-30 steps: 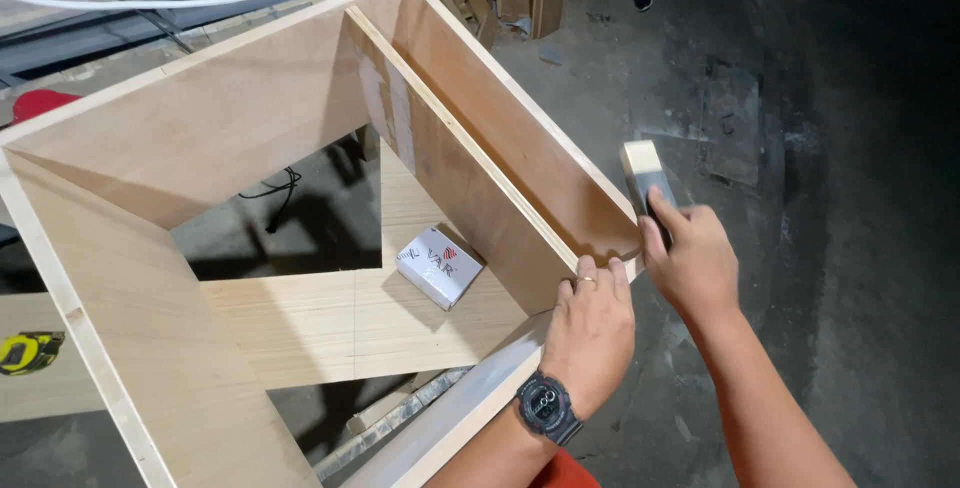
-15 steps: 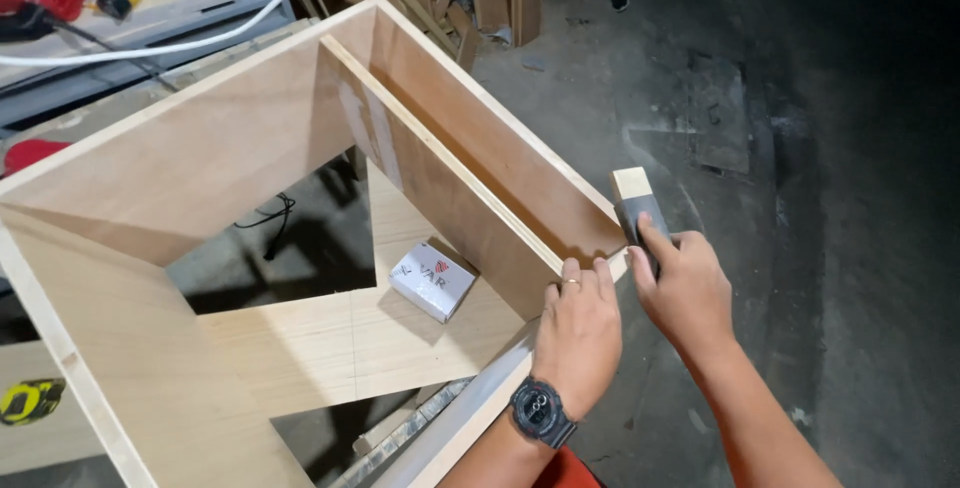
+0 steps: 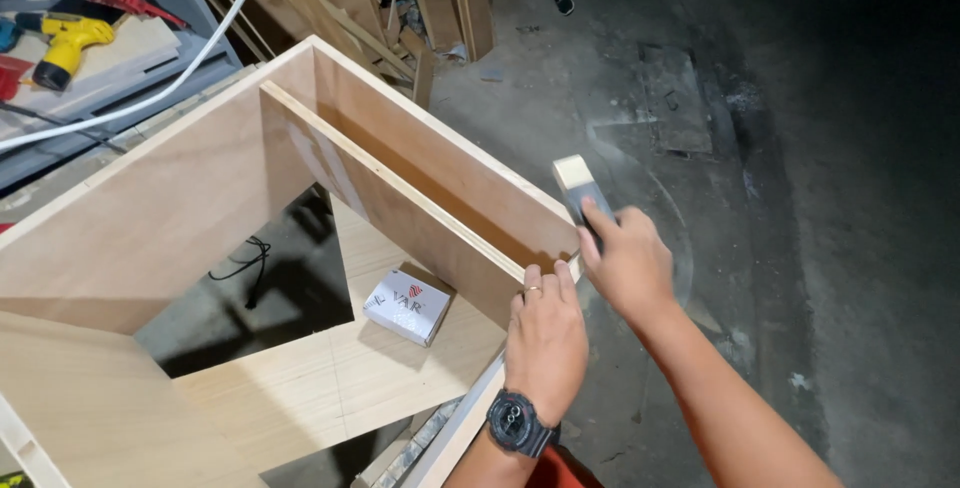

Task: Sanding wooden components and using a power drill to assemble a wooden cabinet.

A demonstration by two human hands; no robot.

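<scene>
Your right hand has its fingers clamped on a small block, pale wood on top with a dark face below, pressed against the outer side of the plywood box right at its near corner. Your left hand lies flat on that same corner, fingers together and curled over the top edge, a ring on one finger and a black watch at the wrist. The two hands sit just beside each other, nearly touching.

Inside the box, a divider panel runs along close to the far wall, leaving a narrow slot between them. A small white carton rests on the bottom panel near the divider. Beyond the box, a yellow drill lies on the surface at the upper left with a white hose crossing nearby, and wood offcuts lean at the top over the dark concrete floor.
</scene>
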